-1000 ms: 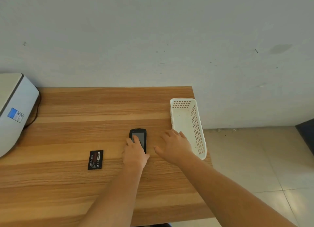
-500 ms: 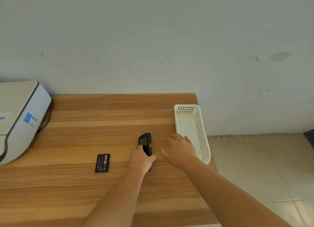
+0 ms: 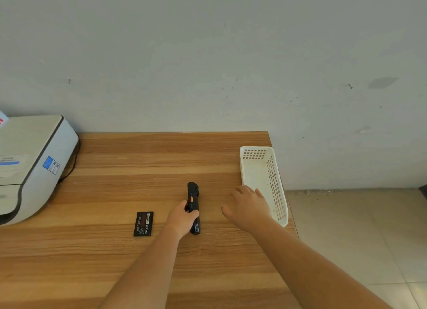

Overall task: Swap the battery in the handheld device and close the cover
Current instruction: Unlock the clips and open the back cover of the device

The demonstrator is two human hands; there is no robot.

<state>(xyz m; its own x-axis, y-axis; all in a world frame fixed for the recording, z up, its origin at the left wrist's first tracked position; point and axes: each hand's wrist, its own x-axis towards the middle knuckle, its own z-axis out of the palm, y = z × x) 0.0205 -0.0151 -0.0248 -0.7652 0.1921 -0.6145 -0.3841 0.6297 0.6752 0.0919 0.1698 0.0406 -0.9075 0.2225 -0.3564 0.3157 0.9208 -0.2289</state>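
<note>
A black handheld device [image 3: 193, 196] with an orange side button stands on its long edge on the wooden table [image 3: 129, 160]. My left hand [image 3: 182, 218] grips its near end, thumb on one side and fingers on the other. A flat black battery [image 3: 143, 224] with a red label lies on the table to the left of that hand. My right hand [image 3: 248, 207] hovers palm down to the right of the device, fingers spread, holding nothing. The device's screen and back cover are not visible from this angle.
A white perforated plastic basket [image 3: 276, 193] sits along the table's right edge, just beyond my right hand. A white and grey printer [image 3: 30, 165] with a black cable stands at the far left. A wall runs behind the table; tiled floor lies to the right.
My left hand has tipped the device from lying flat, screen up, onto its side edge. My right hand stays beside it. The camera view has shifted down and left.
</note>
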